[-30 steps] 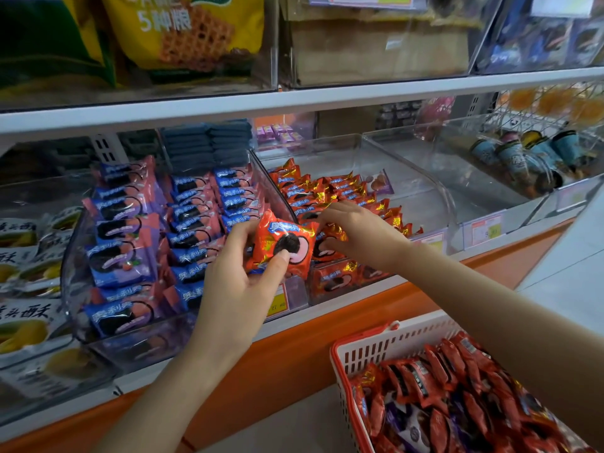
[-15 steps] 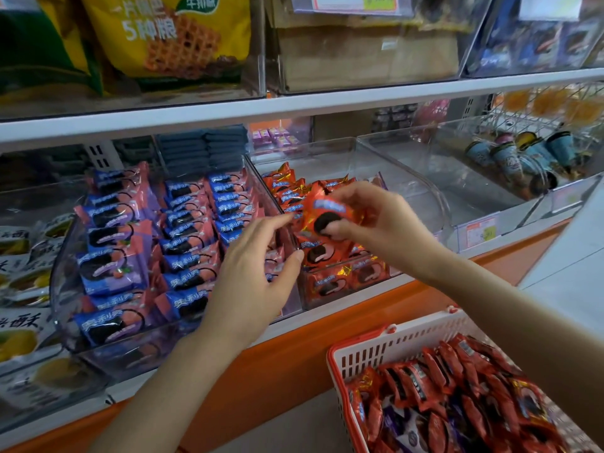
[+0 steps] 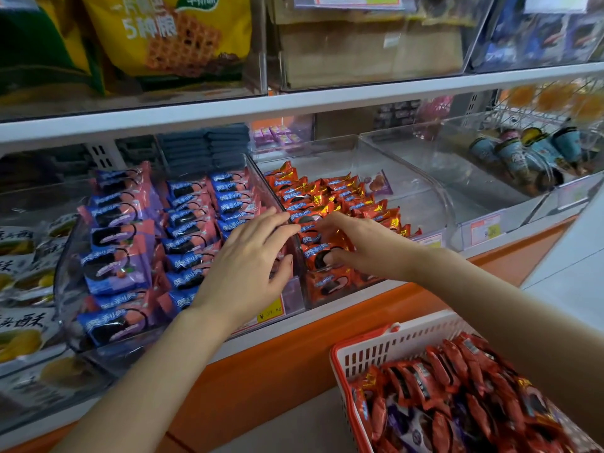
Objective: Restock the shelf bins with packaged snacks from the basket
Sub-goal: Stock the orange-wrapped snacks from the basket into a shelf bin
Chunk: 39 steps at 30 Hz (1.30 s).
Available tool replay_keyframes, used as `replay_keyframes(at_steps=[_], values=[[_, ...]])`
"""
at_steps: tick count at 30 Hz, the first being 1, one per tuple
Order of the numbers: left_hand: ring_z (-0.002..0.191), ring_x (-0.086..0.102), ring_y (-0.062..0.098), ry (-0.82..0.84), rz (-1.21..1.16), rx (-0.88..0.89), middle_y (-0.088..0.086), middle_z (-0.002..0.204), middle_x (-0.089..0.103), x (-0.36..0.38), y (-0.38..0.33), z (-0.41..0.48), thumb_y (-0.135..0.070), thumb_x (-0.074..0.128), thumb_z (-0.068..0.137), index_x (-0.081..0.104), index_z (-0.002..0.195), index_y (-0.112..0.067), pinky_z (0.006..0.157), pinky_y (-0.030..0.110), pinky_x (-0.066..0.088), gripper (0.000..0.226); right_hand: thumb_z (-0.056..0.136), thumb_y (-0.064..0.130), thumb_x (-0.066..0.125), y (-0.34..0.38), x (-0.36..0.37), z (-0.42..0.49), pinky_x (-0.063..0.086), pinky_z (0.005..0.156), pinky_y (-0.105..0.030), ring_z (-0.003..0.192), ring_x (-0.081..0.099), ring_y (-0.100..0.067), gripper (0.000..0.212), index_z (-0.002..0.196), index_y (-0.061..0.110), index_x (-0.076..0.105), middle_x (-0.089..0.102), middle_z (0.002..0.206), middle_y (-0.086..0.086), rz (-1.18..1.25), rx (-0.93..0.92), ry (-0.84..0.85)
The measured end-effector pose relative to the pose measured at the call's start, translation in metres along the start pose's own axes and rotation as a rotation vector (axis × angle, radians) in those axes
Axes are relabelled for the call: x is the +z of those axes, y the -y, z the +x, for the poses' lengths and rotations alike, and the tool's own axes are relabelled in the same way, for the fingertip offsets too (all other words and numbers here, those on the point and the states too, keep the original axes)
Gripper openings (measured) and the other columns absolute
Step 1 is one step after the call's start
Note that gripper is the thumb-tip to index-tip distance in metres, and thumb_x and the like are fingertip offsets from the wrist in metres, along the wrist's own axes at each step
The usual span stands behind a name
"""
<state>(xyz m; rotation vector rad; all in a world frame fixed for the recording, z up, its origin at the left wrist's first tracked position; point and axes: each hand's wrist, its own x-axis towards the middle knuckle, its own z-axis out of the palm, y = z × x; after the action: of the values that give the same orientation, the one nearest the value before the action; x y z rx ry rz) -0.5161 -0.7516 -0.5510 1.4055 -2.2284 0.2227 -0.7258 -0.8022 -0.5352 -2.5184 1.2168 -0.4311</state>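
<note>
You are holding your left hand (image 3: 248, 266) spread, fingers straight, over the divider between the blue packets (image 3: 121, 266) and the clear bin (image 3: 434, 204). Your right hand (image 3: 362, 246) is pressing down with its fingers stretched out, pinching nothing, on the red snack packets (image 3: 346, 197) lined up in that bin. More of them are lying in the basket (image 3: 376, 351) below the shelf at lower right.

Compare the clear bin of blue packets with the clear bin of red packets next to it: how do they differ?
The blue bin holds blue-and-pink packets; the red bin holds red-and-gold packets. The blue bin is filled across its width; the red bin shows bare floor on its right. The right hand rests in the red bin, not the blue bin. Both are clear plastic, side by side on one shelf.
</note>
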Motion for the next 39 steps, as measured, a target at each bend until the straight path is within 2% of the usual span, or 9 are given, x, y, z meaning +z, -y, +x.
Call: replay_keyframes(at_steps=[6,13,15,21,26,30,32,35,39], values=[[0.130,0.045,0.026,-0.034,0.043,0.012,0.006,0.135,0.054,0.004,-0.002,-0.001,-0.023,0.050,0.088,0.057,0.127,-0.014,0.105,0.038,0.024,0.041,0.090,0.032,0.061,-0.004,0.012,-0.006,0.035,0.090,-0.030,0.105,0.042,-0.016,0.026,0.115,0.024,0.066,0.054,0.112,0.001,-0.304,-0.106,-0.261],[0.125,0.049,0.029,-0.108,0.152,0.028,0.011,0.125,0.060,0.005,-0.013,-0.003,-0.020,0.050,0.085,0.060,0.122,-0.010,0.111,0.039,0.026,0.040,0.098,0.031,0.044,-0.010,0.017,-0.028,0.036,0.090,-0.015,0.112,0.044,-0.002,0.041,0.138,0.020,0.042,0.042,0.139,0.005,-0.088,-0.086,-0.260],[0.123,0.047,0.030,-0.171,0.157,0.064,0.011,0.119,0.061,0.009,-0.027,-0.002,-0.018,0.048,0.086,0.062,0.118,-0.009,0.111,0.044,0.026,0.036,0.099,0.024,0.046,-0.025,0.021,-0.042,0.040,0.090,-0.019,0.113,0.049,-0.008,0.040,0.138,0.015,0.041,0.040,0.142,-0.001,-0.161,-0.119,-0.301],[0.117,0.047,0.028,-0.184,0.032,0.250,0.010,0.110,0.063,0.056,-0.094,-0.008,-0.016,0.044,0.086,0.065,0.111,-0.009,0.110,0.046,0.027,0.033,0.092,0.013,0.044,-0.085,0.036,-0.106,0.047,0.082,-0.030,0.096,0.055,-0.021,0.020,0.112,0.011,0.048,0.054,0.109,-0.007,-0.369,-0.165,-0.559],[0.107,0.054,0.026,-0.005,-0.012,0.364,0.005,0.105,0.062,0.128,-0.134,-0.017,-0.015,0.049,0.082,0.065,0.106,-0.014,0.105,0.043,0.034,0.029,0.095,0.024,0.036,-0.139,0.066,-0.166,0.047,0.071,-0.035,0.084,0.057,-0.027,0.017,0.106,0.016,0.046,0.060,0.094,-0.008,-0.388,0.084,-0.348],[0.100,0.063,0.024,0.354,-0.008,0.270,0.003,0.103,0.068,0.186,-0.155,-0.030,-0.014,0.079,0.058,0.070,0.100,-0.018,0.094,0.040,0.049,0.043,0.092,0.024,0.032,-0.177,0.106,-0.208,0.047,0.084,-0.035,0.097,0.061,-0.028,0.026,0.113,0.016,0.045,0.056,0.109,-0.006,-0.354,0.319,-0.120],[0.117,0.054,0.027,0.516,0.032,0.225,0.008,0.121,0.063,0.207,-0.160,-0.037,-0.012,0.072,0.069,0.066,0.113,-0.018,0.105,0.040,0.039,0.044,0.092,0.022,0.030,-0.192,0.126,-0.219,0.046,0.094,-0.037,0.110,0.058,-0.030,0.039,0.126,0.013,0.046,0.056,0.121,-0.009,-0.362,0.401,0.012],[0.141,0.022,0.032,0.758,0.094,0.196,0.014,0.151,0.030,0.237,-0.156,-0.047,-0.008,0.045,0.092,0.038,0.141,-0.010,0.118,0.043,0.011,0.049,0.096,0.019,0.030,-0.201,0.147,-0.219,0.027,0.115,-0.042,0.137,0.033,-0.032,0.049,0.145,0.013,0.032,0.036,0.147,-0.009,-0.321,0.428,0.191],[0.133,0.031,0.032,0.913,0.183,0.179,0.013,0.145,0.035,0.263,-0.144,-0.066,-0.017,0.042,0.095,0.039,0.138,-0.011,0.111,0.041,0.021,0.044,0.100,0.034,0.030,-0.199,0.166,-0.208,0.011,0.119,-0.043,0.147,0.006,-0.026,0.055,0.151,0.018,0.015,0.016,0.157,-0.003,-0.288,0.476,0.320]])
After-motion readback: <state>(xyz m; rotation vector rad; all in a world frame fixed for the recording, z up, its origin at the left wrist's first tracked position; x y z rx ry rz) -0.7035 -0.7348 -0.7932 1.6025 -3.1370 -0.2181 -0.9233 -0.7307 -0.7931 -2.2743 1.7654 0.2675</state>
